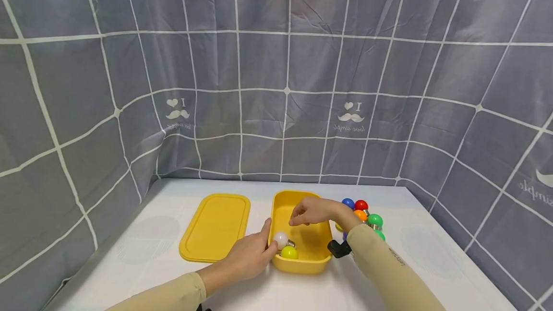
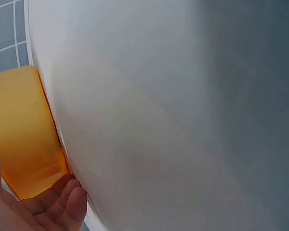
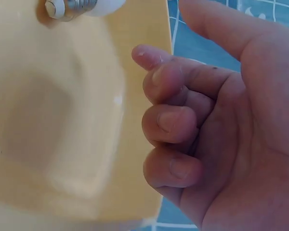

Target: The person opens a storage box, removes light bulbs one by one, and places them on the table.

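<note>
A yellow plastic box [image 1: 314,241] stands on the table in the head view. Inside it, at the near left corner, lie a white light bulb [image 1: 280,239] and a yellow-green light bulb [image 1: 289,252]. My left hand [image 1: 249,256] holds the box's left side, thumb at the rim beside the white bulb and fingers along the outer wall. Over the middle of the box hovers my right hand [image 1: 314,210], its fingers loosely curled around nothing. In the right wrist view the white bulb's metal screw base [image 3: 82,5] shows at the top, apart from the fingertips.
Left of the box lies a flat yellow lid [image 1: 216,227]. Several coloured bulbs, among them a red bulb [image 1: 361,205], a blue bulb [image 1: 348,203] and a green bulb [image 1: 375,220], sit to the right, partly behind the right forearm. A grey gridded curtain [image 1: 263,66] surrounds the table.
</note>
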Tool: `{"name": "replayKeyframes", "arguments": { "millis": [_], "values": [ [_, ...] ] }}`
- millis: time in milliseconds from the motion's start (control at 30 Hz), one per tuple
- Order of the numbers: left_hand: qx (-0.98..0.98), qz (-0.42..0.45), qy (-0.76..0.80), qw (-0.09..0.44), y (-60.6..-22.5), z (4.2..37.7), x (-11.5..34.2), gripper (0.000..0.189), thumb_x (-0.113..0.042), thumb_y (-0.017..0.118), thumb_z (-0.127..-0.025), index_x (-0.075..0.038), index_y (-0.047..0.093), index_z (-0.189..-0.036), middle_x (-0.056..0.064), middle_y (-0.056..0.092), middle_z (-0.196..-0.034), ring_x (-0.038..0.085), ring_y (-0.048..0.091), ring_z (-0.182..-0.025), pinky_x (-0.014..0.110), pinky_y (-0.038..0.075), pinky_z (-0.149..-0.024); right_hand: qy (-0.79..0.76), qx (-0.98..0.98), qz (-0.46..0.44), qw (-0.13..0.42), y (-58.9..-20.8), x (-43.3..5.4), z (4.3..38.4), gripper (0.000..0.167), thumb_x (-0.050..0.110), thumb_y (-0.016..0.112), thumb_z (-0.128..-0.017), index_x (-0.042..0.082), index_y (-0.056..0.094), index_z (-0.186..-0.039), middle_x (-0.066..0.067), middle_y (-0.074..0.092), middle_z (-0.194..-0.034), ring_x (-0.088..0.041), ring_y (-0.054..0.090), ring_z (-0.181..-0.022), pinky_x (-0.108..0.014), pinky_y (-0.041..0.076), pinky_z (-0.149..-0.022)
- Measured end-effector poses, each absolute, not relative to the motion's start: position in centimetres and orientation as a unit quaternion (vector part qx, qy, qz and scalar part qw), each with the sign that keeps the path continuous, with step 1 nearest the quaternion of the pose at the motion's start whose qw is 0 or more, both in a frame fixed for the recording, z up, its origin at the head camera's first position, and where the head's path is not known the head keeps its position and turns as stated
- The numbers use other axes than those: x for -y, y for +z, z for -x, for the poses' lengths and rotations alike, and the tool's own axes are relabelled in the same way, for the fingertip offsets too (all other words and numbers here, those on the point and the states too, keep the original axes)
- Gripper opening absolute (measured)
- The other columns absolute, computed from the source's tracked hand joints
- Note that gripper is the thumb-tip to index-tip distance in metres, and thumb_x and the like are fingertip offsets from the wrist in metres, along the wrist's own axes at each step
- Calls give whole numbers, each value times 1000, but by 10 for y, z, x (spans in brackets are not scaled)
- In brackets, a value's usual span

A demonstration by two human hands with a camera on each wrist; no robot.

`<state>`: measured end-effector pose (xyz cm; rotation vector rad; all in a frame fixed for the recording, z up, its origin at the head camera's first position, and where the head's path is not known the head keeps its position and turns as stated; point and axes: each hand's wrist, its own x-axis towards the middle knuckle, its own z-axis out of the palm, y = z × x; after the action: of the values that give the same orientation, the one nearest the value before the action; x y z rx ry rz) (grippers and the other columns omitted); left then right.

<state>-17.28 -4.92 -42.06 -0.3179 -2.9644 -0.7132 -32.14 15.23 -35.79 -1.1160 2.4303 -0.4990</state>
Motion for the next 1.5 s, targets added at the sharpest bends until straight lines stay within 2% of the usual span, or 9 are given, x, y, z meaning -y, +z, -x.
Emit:
{"name": "replayKeyframes", "arguments": {
  "millis": [200, 333, 600, 833, 1000, 1300, 1500],
  "values": [
    [966, 107, -233, 36, -422, 172, 49, 70, -42, 40, -105, 1, 25, -158, -7, 55, -72, 9, 53, -69, 31, 44, -63, -233, -845, 411, 250, -368, -147, 330, 28, 36, 67, -94, 14, 77, -111, 1, 50, -61, -12, 41, -51, -24, 34, -52],
    [966, 108, -232, 37, -422, 171, 49, 70, -43, 40, -105, 2, 25, -158, -8, 51, -68, 9, 52, -68, 31, 43, -62, -272, -823, 413, 279, -379, -144, 336, 28, 30, 69, -94, 12, 76, -115, 0, 44, -56, -14, 35, -45, -25, 31, -49],
    [966, 109, -233, 33, -421, 172, 49, 72, -44, 38, -105, 1, 23, -158, -8, 50, -67, 9, 53, -68, 31, 43, -62, -312, -797, 410, 315, -389, -137, 342, 29, 27, 73, -90, 17, 74, -117, 0, 47, -61, -17, 37, -49, -28, 34, -50],
    [967, 112, -225, 44, -418, 170, 50, 72, -43, 40, -104, 3, 25, -157, -5, 59, -76, 10, 57, -74, 35, 48, -66, -318, -787, 412, 331, -397, -132, 342, 30, 26, 73, -90, 18, 74, -119, 2, 46, -65, -20, 37, -56, -28, 33, -56],
    [969, 113, -218, 39, -418, 169, 49, 73, -44, 40, -104, 4, 23, -157, -7, 51, -68, 11, 56, -72, 35, 49, -66, -334, -778, 394, 358, -403, -130, 342, 29, 27, 74, -91, 17, 75, -119, 3, 46, -68, -19, 38, -60, -28, 33, -60],
    [968, 107, -222, 39, -417, 170, 48, 72, -44, 39, -105, 2, 23, -158, -7, 49, -67, 10, 54, -70, 33, 45, -64, -347, -766, 376, 390, -404, -132, 343, 27, 23, 73, -92, 14, 76, -117, 2, 48, -69, -18, 40, -62, -25, 36, -62],
    [969, 107, -221, 38, -418, 169, 48, 73, -45, 39, -105, 2, 23, -158, -6, 48, -66, 10, 52, -68, 32, 43, -63, -348, -760, 376, 400, -406, -133, 341, 23, 19, 74, -91, 11, 78, -113, 1, 65, -79, -16, 50, -68, -23, 46, -66]
  ]
}}
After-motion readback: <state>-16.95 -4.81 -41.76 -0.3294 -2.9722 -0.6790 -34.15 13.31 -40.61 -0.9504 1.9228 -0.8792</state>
